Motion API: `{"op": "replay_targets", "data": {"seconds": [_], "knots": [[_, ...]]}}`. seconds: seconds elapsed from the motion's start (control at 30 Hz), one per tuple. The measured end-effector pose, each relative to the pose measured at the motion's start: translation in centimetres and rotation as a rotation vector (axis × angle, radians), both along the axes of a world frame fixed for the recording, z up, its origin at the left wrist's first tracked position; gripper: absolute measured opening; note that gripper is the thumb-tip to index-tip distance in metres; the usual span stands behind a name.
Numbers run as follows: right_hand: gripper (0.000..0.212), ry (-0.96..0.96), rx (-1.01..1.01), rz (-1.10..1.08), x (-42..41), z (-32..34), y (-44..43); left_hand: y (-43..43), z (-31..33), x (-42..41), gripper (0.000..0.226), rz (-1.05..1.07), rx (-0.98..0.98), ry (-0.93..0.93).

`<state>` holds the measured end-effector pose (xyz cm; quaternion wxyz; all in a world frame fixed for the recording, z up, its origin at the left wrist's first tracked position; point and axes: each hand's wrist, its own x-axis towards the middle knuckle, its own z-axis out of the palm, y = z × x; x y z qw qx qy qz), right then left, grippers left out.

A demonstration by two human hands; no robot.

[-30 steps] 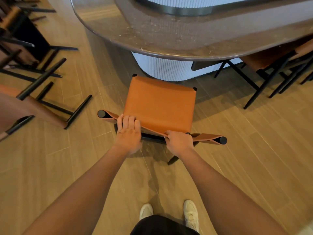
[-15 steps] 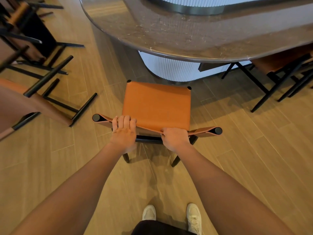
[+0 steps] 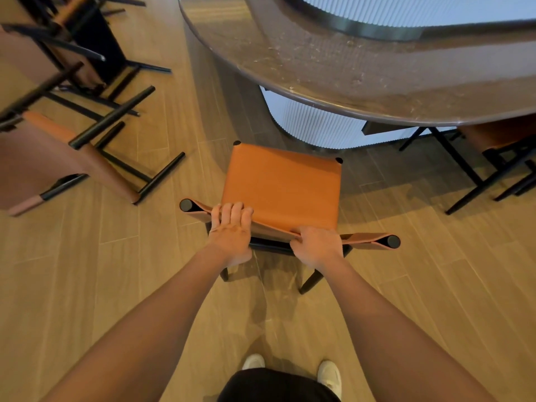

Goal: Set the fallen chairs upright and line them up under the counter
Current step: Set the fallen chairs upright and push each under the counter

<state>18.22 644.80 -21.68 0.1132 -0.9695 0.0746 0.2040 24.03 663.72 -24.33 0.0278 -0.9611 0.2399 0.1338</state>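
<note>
Both rear legs of the orange chair (image 3: 281, 187) now show beneath its backrest, where a second ago only one did. It stands upright on the floor (image 3: 116, 285), seat toward the curved bench (image 3: 362, 82) and just short of its rim. The grip of the left hand (image 3: 232, 232) is closed over the backrest's top edge, four fingers curled onto the front, and the right hand (image 3: 317, 246) clasps the same edge, fingers hidden; the fallen chairs (image 3: 52, 158) lie to the left.
</note>
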Motion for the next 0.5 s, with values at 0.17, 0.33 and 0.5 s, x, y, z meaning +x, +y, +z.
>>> {"op": "replay_targets", "data": {"seconds": [0.17, 0.33, 0.5], "knots": [[0.052, -0.212, 0.187, -0.091, -2.2, 0.4, -0.5, 1.0, 1.1, -0.3, 0.056, 0.05, -0.375, 0.034], [0.025, -0.66, 0.37, -0.47, -7.5, -0.6, 0.8, 0.3, 3.4, -1.1, 0.015, 0.664, -1.159, 0.104], [0.009, -0.829, 0.567, -0.788, -6.0, 1.0, 1.2, -1.1, 4.0, -1.4, 0.007, 1.204, -1.432, 0.406]]}}
